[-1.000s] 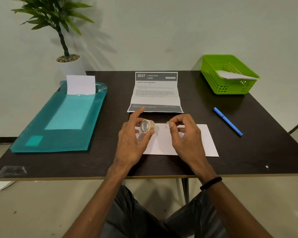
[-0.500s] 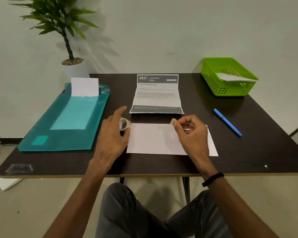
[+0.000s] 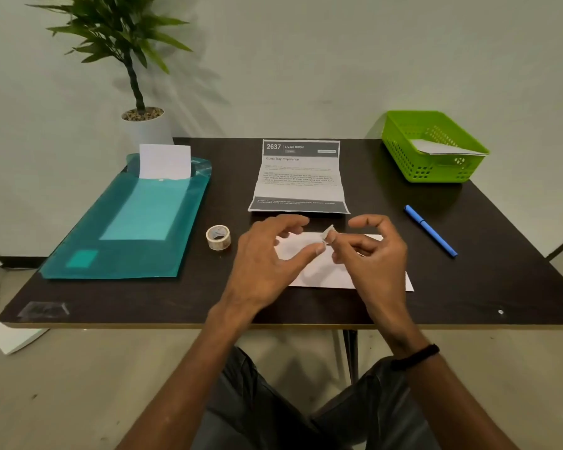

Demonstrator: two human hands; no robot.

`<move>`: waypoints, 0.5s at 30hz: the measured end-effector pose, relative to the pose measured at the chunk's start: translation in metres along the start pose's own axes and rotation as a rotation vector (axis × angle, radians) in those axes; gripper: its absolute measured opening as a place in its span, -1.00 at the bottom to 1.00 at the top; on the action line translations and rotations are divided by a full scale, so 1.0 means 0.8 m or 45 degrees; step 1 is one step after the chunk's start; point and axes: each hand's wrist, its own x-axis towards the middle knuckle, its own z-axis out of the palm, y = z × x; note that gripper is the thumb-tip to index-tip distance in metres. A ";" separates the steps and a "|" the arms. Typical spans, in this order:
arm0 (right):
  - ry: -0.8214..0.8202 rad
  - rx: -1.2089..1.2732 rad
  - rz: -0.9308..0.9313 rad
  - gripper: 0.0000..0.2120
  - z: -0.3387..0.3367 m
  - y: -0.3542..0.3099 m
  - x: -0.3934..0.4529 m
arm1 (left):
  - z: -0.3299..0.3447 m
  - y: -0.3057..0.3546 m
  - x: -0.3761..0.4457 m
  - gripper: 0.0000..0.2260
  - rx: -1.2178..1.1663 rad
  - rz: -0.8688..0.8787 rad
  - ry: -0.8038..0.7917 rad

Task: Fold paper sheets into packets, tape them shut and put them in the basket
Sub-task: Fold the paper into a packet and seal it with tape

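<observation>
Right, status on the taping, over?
Right hand pinches tape piece; left hand open, reaching for it. Folded packet flat beneath, untaped. Tape roll set aside left. Nothing blocking.

One tape roll (image 3: 218, 237) on worktop (image 3: 468, 287). One torn tape piece (image 3: 327, 234). One folded packet (image 3: 319, 264) near me, one more packet in basket (image 3: 446, 147). One green basket (image 3: 413, 164) far right. One printed sheet (image 3: 299, 177). One blue pen (image 3: 431, 230). One teal folder (image 3: 127, 228) left, one white sheet (image 3: 165, 161) in it. One potted plant (image 3: 134, 76).
</observation>
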 end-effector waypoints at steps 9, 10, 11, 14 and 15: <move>-0.018 0.093 0.125 -0.80 -0.025 -0.007 -0.039 | 0.028 0.015 -0.009 -0.87 -0.468 -0.152 -0.096; -0.023 0.095 0.122 -0.81 -0.028 -0.006 -0.041 | 0.029 0.015 -0.010 -0.87 -0.537 -0.203 -0.111; -0.029 0.093 0.112 -0.81 -0.031 -0.007 -0.044 | 0.029 0.016 -0.011 -0.86 -0.594 -0.243 -0.132; -0.052 0.056 0.082 -0.81 -0.042 -0.009 -0.047 | 0.029 0.021 -0.012 -0.83 -0.652 -0.266 -0.196; -0.063 0.033 0.082 -0.80 -0.046 -0.009 -0.047 | 0.029 0.023 -0.013 -0.81 -0.639 -0.253 -0.214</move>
